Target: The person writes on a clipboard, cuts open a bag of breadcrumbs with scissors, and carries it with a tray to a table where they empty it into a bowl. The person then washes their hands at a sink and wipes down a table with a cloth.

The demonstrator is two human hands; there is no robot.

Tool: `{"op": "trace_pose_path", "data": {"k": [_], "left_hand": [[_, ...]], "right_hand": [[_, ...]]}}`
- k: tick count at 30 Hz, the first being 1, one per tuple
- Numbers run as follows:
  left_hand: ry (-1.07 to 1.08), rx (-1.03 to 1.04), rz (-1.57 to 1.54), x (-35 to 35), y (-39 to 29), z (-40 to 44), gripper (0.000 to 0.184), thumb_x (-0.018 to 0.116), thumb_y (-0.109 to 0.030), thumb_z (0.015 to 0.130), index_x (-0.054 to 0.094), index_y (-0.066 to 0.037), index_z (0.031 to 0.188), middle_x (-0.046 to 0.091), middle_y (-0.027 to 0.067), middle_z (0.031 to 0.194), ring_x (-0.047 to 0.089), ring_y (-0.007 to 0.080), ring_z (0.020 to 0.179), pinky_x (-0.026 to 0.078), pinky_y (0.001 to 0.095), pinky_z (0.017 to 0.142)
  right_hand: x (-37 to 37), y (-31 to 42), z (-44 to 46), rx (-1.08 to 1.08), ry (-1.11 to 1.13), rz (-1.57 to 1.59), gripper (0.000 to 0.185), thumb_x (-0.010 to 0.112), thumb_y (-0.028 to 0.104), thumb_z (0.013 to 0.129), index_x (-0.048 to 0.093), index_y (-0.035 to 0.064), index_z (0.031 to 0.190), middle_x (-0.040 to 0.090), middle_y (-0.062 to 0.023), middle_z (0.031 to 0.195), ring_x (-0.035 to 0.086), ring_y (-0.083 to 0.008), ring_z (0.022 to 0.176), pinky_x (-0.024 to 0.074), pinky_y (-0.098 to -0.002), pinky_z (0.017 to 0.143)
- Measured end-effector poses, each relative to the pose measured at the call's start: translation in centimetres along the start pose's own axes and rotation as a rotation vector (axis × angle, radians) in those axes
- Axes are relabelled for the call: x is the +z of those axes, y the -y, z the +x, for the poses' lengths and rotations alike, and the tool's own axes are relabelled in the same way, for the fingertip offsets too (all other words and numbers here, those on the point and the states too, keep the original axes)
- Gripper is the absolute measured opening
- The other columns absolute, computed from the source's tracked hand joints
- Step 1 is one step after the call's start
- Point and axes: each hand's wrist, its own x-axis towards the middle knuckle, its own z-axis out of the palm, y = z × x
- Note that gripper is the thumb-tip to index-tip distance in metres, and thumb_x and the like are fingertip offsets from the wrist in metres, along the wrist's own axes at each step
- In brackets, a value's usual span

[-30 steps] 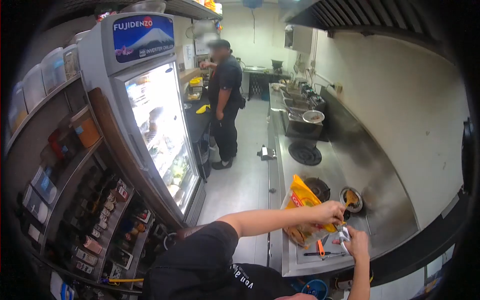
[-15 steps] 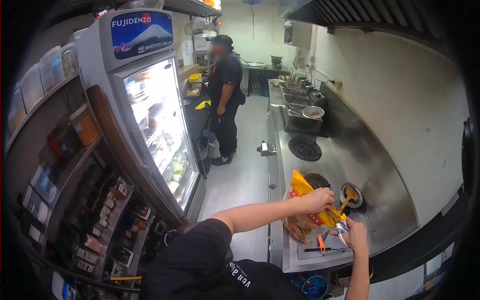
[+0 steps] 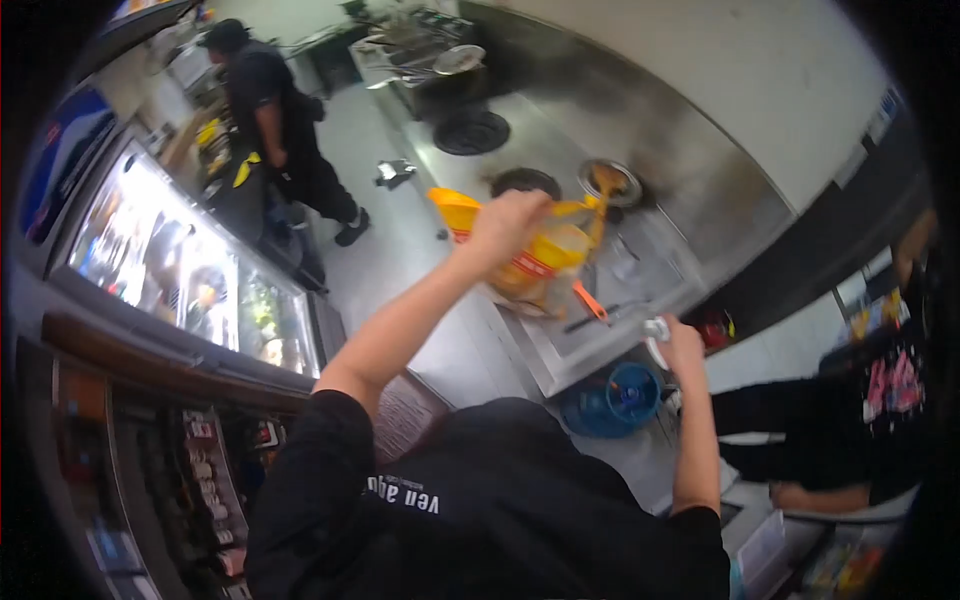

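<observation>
My left hand [image 3: 513, 225] is closed on the top of a yellow plastic bag [image 3: 560, 245] with red printing and clear sections, held over the near end of the steel counter. The bag's contents are hard to make out. My right hand [image 3: 683, 350] is closed around white-handled scissors [image 3: 657, 336], blurred by motion, apart from the bag and just past the counter's front edge. Between the hands, an orange-handled tool [image 3: 590, 300] lies on the counter near a dark, slim utensil [image 3: 580, 324].
A metal bowl [image 3: 632, 198] with an orange-brown spoon [image 3: 607, 180] sits behind the bag. Black burners [image 3: 471, 132] are farther along. A blue gas cylinder [image 3: 612, 402] stands below the counter. One co-worker [image 3: 268, 120] stands by the lit chiller [image 3: 200, 265]; another person [image 3: 840, 410] is at right.
My right hand has pulled the scissors away from the bag, toward my body. My left hand still holds the bag. The view has swung right, bringing the second person into sight.
</observation>
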Motion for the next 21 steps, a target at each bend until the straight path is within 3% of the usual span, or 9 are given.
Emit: {"op": "trace_pose_path", "data": {"k": [1, 2, 4, 7, 15, 17, 21], "left_hand": [[0.000, 0.025, -0.002, 0.4, 0.2, 0.0, 0.012, 0.057, -0.017, 0.088, 0.058, -0.009, 0.097, 0.063, 0.0129, 0.083, 0.062, 0.0323, 0.080, 0.049, 0.0424, 0.066], [0.016, 0.038, -0.023, 0.8, 0.0, 0.1, 0.012, 0.057, -0.017, 0.088, 0.058, -0.009, 0.097, 0.063, 0.0129, 0.083, 0.062, 0.0323, 0.080, 0.049, 0.0424, 0.066], [-0.003, -0.016, 0.034, 1.1, -0.3, 0.4, 0.013, 0.056, -0.018, 0.090, 0.056, -0.008, 0.098, 0.063, 0.0140, 0.083, 0.061, 0.0326, 0.079, 0.048, 0.0435, 0.065], [-0.073, -0.032, 0.057, 2.3, 0.2, 0.7, 0.015, 0.055, -0.019, 0.091, 0.054, -0.008, 0.101, 0.062, 0.0152, 0.083, 0.061, 0.0341, 0.078, 0.048, 0.0442, 0.064], [-0.021, -0.064, -0.073, 0.8, 0.0, 0.3, 0.018, 0.055, -0.018, 0.091, 0.058, -0.005, 0.103, 0.062, 0.0156, 0.084, 0.060, 0.0351, 0.083, 0.047, 0.0437, 0.072], [0.061, 0.120, -0.049, 0.2, 0.5, 0.0, 0.016, 0.059, -0.016, 0.088, 0.062, -0.005, 0.099, 0.060, 0.0138, 0.085, 0.058, 0.0330, 0.085, 0.047, 0.0421, 0.075], [0.102, 0.240, 0.113, -1.6, 1.1, -0.5, 0.014, 0.062, -0.015, 0.084, 0.063, -0.005, 0.093, 0.058, 0.0117, 0.082, 0.058, 0.0302, 0.081, 0.047, 0.0404, 0.072]], "right_hand": [[3.4, -1.2, -0.6, -0.064, -0.002, 0.024, 0.046, 0.073, 0.038, 0.070, 0.063, 0.0114, 0.107, 0.067, -0.0199, 0.084, 0.065, -0.0378, 0.083, 0.0518, -0.0468, 0.073], [5.5, -0.8, -1.0, -0.016, 0.043, 0.079, 0.050, 0.077, 0.041, 0.067, 0.064, 0.0121, 0.105, 0.067, -0.0208, 0.085, 0.064, -0.0392, 0.085, 0.0507, -0.0466, 0.074], [10.1, 0.3, -1.3, 0.010, 0.057, 0.176, 0.043, 0.072, 0.036, 0.071, 0.064, 0.0115, 0.105, 0.066, -0.0217, 0.088, 0.064, -0.0390, 0.086, 0.0505, -0.0474, 0.076], [12.7, 4.4, -0.5, 0.075, 0.123, 0.220, 0.046, 0.067, 0.034, 0.076, 0.057, 0.0100, 0.114, 0.066, -0.0224, 0.089, 0.064, -0.0403, 0.085, 0.0507, -0.0486, 0.076], [19.2, 8.6, 2.6, 0.103, 0.107, 0.185, 0.043, 0.061, 0.027, 0.080, 0.050, 0.0015, 0.113, 0.067, -0.0204, 0.085, 0.066, -0.0372, 0.082, 0.0515, -0.0489, 0.075], [20.0, 8.3, 3.0, 0.090, 0.104, 0.181, 0.043, 0.062, 0.027, 0.080, 0.051, 0.0020, 0.113, 0.067, -0.0200, 0.086, 0.066, -0.0371, 0.083, 0.0516, -0.0483, 0.075], [18.2, 8.4, 2.7, 0.110, 0.146, 0.190, 0.043, 0.064, 0.029, 0.078, 0.051, 0.0030, 0.111, 0.066, -0.0205, 0.092, 0.065, -0.0366, 0.089, 0.0515, -0.0468, 0.077]]}}
